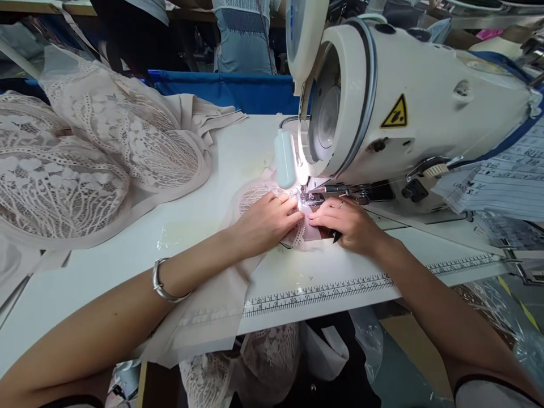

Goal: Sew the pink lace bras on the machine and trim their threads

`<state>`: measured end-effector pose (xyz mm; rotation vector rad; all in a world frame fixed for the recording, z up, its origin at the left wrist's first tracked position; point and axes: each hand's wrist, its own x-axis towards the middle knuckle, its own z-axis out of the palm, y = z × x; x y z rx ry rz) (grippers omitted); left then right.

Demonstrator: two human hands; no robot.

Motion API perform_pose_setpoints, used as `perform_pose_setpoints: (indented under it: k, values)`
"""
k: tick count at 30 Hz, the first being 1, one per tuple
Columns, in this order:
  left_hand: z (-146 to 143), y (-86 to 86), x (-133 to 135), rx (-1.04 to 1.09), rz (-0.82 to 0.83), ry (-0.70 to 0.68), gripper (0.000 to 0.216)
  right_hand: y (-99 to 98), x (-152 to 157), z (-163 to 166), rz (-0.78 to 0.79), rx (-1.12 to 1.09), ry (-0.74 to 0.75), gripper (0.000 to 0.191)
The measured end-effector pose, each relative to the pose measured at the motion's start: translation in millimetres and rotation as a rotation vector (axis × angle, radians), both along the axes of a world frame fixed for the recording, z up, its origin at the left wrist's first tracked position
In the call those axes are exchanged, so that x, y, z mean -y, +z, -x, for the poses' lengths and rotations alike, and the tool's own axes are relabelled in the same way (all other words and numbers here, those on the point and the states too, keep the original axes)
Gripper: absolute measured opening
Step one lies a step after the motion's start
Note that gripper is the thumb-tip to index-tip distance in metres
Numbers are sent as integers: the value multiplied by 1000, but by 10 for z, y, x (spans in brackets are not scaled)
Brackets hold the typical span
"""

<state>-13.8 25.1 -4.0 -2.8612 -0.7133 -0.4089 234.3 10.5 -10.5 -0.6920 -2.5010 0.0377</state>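
Note:
Just left of the sewing machine's needle area, my left hand (267, 224) presses its bent fingers onto a pale pink lace bra piece (250, 198). My right hand (351, 224) is closed on the edge of the same piece, its thumb and fingertips close to the left fingers. A dark pointed tip (336, 237) sticks out below the right palm; the rest of that tool is hidden. The presser foot (312, 197) stands between and just beyond both hands, under a bright lamp (285, 158). Sheer fabric (204, 317) trails beneath my left forearm over the table edge.
The white sewing machine (391, 102) fills the upper right. Finished-looking lace bras (97, 147) are piled on the left. A ruler strip (331, 292) runs along the table's front edge. Another lace bra (272, 357) lies below it. Other people (244, 37) are beyond a blue cloth bin (229, 90).

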Motion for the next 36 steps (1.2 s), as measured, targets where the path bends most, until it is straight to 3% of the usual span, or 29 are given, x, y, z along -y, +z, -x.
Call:
perform_pose_setpoints:
  k: [6, 10, 13, 18, 21, 24, 26, 29, 31, 33, 36]
  values:
    - [38, -45, -8, 61, 40, 44, 19, -22, -24, -25, -11, 20, 7, 29]
    - [32, 5, -85, 108, 203, 117, 12, -41, -27, -26, -10, 48, -13, 33]
    - [-18, 117, -293, 188, 294, 310, 12, -52, -29, -26, 12, 58, -25, 30]
    - [-115, 249, -790, -50, 354, 368, 10, -61, -27, -30, -5, 55, -31, 27]
    - [-122, 238, -878, -42, 312, 546, 10, -71, -26, -31, -2, 42, -33, 25]
    - [-81, 172, -714, 105, 175, 613, 15, -80, -29, -33, 2, 48, -44, 26]
    - [-41, 111, -525, 198, 54, 502, 13, -85, -31, -37, -1, 55, -42, 28]
    - [14, 24, -246, 143, -63, 64, 24, -92, -34, -41, -15, 48, -35, 31]
    - [42, -17, -113, 74, -79, -139, 29, -94, -34, -42, -24, 24, -28, 28]
    - [63, -41, -32, 55, -72, -154, 30, -85, -29, -38, -25, -16, -12, 24]
    - [75, -61, 10, 41, -38, -69, 29, -49, -14, -16, 6, -54, 10, 21]
